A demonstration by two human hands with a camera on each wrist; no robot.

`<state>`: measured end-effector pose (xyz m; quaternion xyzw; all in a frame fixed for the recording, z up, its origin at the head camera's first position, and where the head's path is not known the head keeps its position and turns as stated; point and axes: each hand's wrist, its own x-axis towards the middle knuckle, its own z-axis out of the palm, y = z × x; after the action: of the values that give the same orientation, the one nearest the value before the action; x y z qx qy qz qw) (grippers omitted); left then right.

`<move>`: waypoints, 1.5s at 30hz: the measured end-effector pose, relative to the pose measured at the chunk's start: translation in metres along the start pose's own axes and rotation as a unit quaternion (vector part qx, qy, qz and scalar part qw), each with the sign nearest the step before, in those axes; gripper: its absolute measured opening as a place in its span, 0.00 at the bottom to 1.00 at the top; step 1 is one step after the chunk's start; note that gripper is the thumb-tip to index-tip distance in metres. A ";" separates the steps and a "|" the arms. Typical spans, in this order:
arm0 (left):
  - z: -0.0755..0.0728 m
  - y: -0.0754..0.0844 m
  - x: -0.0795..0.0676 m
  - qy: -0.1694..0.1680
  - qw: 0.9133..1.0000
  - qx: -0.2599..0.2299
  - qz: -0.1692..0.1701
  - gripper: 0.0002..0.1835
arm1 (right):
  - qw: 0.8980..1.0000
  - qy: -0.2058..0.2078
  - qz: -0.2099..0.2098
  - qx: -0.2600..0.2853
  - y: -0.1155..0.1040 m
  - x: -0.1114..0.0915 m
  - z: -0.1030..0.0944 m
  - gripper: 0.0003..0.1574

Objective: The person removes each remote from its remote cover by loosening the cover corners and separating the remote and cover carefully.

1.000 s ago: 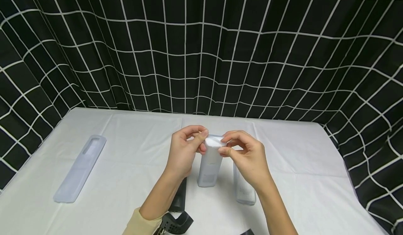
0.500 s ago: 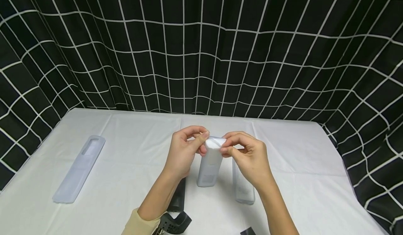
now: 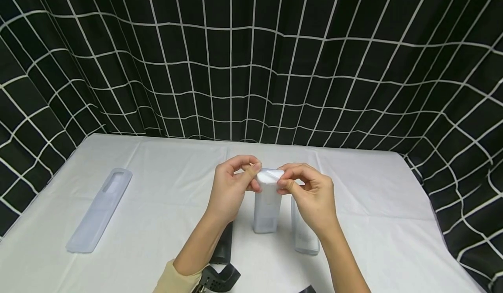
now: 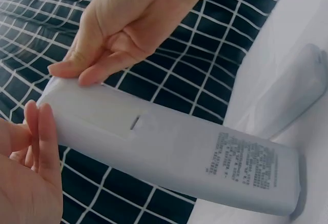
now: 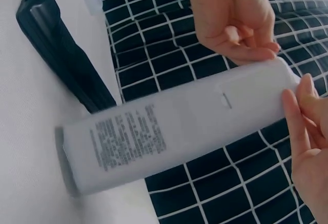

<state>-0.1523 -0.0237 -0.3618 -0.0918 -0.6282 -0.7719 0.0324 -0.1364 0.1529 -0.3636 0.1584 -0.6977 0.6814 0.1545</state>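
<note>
Mirroring right hand (image 3: 310,194), left hand (image 3: 232,188) seemingly pinches the cover (image 3: 267,210).

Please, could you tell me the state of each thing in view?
White remote: held roughly upright, lower end seemingly on the table, printed side toward the person.
Left hand: pinching its upper end on one side.
Right hand: pinching the other side.
Black remote: lying on the table.
Pale cover: lying flat, untouched.
Pale slim object: lying down, partly hidden.
Curtain: hanging in folds.
</note>
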 end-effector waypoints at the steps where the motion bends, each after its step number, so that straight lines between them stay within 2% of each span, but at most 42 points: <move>1: 0.000 0.001 0.000 -0.001 1.000 0.004 0.004 0.09 | 1.000 0.001 -0.004 0.003 0.000 0.000 0.000 0.07; 11: 0.000 0.000 0.000 -0.006 1.000 -0.012 0.015 0.08 | 0.998 0.009 0.021 0.050 0.002 0.000 0.000 0.07; 14: 0.000 -0.001 0.000 -0.011 1.000 -0.015 0.017 0.08 | 0.997 0.019 0.026 0.069 0.000 -0.001 0.001 0.12; 21: 0.000 -0.003 0.000 -0.015 1.000 -0.010 0.010 0.08 | 0.991 0.040 0.042 0.118 0.005 -0.001 0.005 0.10; 26: 0.001 -0.008 0.002 -0.019 1.000 -0.011 0.003 0.08 | 0.986 0.053 0.052 0.147 0.008 0.000 0.006 0.16; 36: 0.000 -0.007 0.002 -0.016 1.000 -0.012 0.007 0.07 | 0.986 0.033 0.048 0.159 0.005 0.001 0.004 0.12; 45: 0.001 -0.005 0.001 -0.020 0.999 -0.018 0.019 0.07 | 0.985 0.002 0.034 0.167 0.006 0.001 0.001 0.14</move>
<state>-0.1542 -0.0215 -0.3666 -0.1202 -0.6128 -0.7804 0.0329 -0.1403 0.1519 -0.3683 0.1562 -0.5790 0.7935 0.1040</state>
